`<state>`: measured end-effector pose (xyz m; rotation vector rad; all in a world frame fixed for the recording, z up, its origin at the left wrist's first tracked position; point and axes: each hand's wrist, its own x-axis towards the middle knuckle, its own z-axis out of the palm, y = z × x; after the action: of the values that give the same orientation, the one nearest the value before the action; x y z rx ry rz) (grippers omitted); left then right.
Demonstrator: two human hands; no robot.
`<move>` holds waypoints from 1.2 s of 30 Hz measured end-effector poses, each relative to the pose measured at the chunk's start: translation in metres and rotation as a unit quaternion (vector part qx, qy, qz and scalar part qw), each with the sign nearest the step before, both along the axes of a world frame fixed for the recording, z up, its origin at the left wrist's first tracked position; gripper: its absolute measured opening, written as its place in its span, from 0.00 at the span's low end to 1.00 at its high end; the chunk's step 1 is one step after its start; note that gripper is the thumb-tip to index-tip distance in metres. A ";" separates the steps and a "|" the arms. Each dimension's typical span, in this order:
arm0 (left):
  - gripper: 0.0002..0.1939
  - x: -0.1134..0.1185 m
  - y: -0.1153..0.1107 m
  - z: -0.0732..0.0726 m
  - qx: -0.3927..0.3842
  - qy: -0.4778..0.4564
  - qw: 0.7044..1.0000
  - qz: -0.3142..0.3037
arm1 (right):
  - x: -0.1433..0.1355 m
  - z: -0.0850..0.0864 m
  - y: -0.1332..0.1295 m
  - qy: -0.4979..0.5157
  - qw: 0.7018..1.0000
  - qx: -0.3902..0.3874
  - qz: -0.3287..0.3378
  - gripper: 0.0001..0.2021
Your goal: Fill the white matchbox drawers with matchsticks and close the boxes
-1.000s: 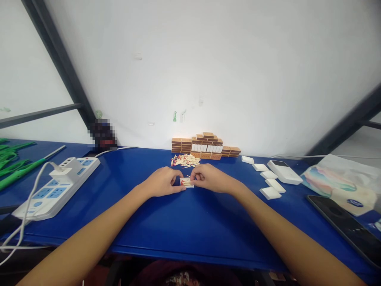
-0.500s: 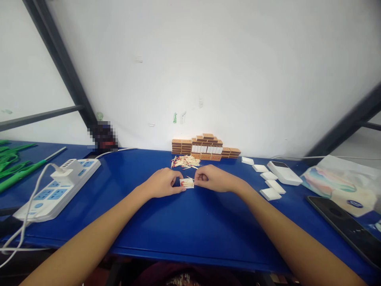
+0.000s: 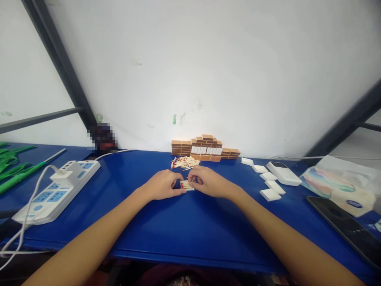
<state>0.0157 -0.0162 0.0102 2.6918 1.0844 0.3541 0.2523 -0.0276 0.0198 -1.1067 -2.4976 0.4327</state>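
wall (image 3: pixel 238 59): plain white | frame bars (image 3: pixel 59 67): dark, slanted | table (image 3: pixel 184 226): blue

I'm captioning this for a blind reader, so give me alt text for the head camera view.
Two bare hands meet over a small open matchbox tray on a blue table, the left hand steadying it and the right hand at its edge. Behind lie loose matches and stacked matchboxes against a white wall; a power strip sits left.

Two bare forearms, no sleeves, no watch or rings visible, left hand (image 3: pixel 162 185) and right hand (image 3: pixel 208 181) ungloved, fingers curled, nails short, above the blue table (image 3: pixel 184 222)
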 end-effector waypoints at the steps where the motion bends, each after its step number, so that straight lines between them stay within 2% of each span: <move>1: 0.18 0.000 0.000 0.000 0.002 0.002 1.000 0.001 | -0.001 0.000 -0.001 0.001 1.000 0.002 0.003 0.05; 5: 0.18 0.001 -0.001 0.001 0.003 0.010 1.000 0.009 | -0.003 0.001 -0.005 -0.011 1.000 0.003 0.003 0.07; 12: 0.19 0.001 -0.001 0.001 0.001 0.013 1.000 0.011 | -0.003 -0.006 0.000 -0.010 1.000 -0.018 -0.018 0.04; 21: 0.18 0.001 0.000 0.000 0.006 0.014 1.000 0.009 | -0.002 -0.012 0.003 -0.019 0.999 -0.029 -0.025 0.07; 29: 0.17 0.002 -0.002 0.002 0.007 0.019 1.000 0.012 | -0.004 -0.008 -0.001 -0.017 1.000 -0.008 -0.020 0.05; 36: 0.17 0.001 -0.002 0.001 0.012 0.020 1.000 0.012 | -0.008 -0.013 -0.001 -0.027 0.999 0.000 -0.043 0.03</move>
<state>0.0170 -0.0177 0.0110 2.7213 1.1302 0.3213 0.2439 -0.0284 0.0065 -1.2362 -2.4840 0.3821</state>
